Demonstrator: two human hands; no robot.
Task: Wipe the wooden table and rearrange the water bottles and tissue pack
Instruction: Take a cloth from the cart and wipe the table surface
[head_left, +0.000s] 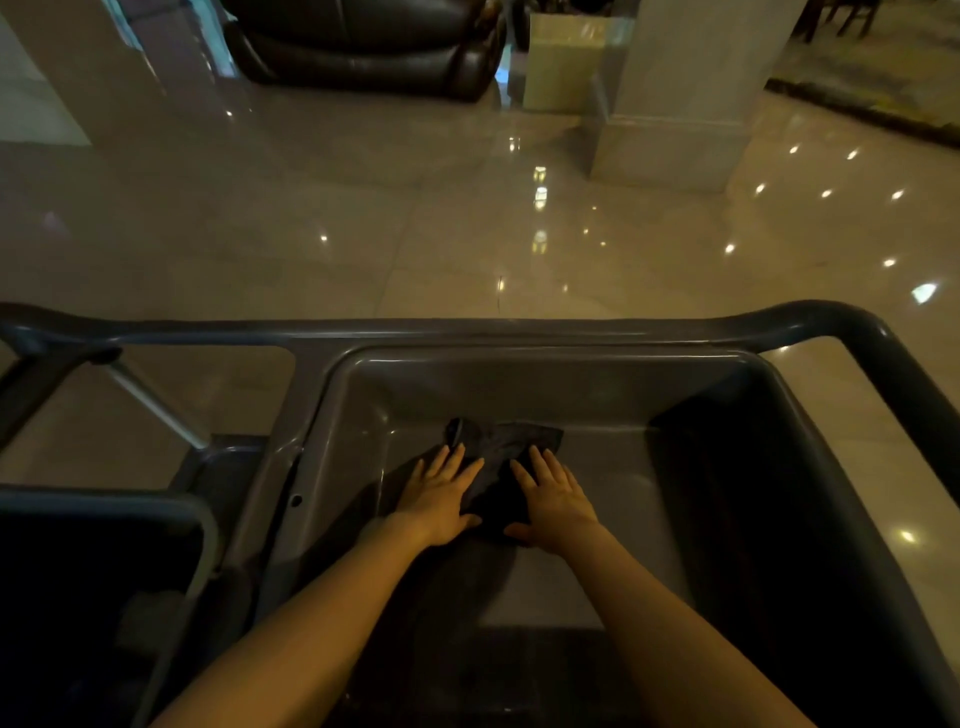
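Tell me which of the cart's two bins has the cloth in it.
The larger grey bin on the right: the dark cloth lies on its floor under the left hand and right hand. The left bin looks dark, with no cloth visible.

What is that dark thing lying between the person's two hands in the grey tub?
A dark cloth lies between the left hand and right hand, both resting flat on its edges on the tub bottom, seen in the head view.

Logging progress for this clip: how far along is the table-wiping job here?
Nothing looks done: no wooden table, bottles or tissue pack is in view. In hand: left hand and right hand lie flat on a dark cloth inside the grey cart tub. Wiping and rearranging appear to remain.
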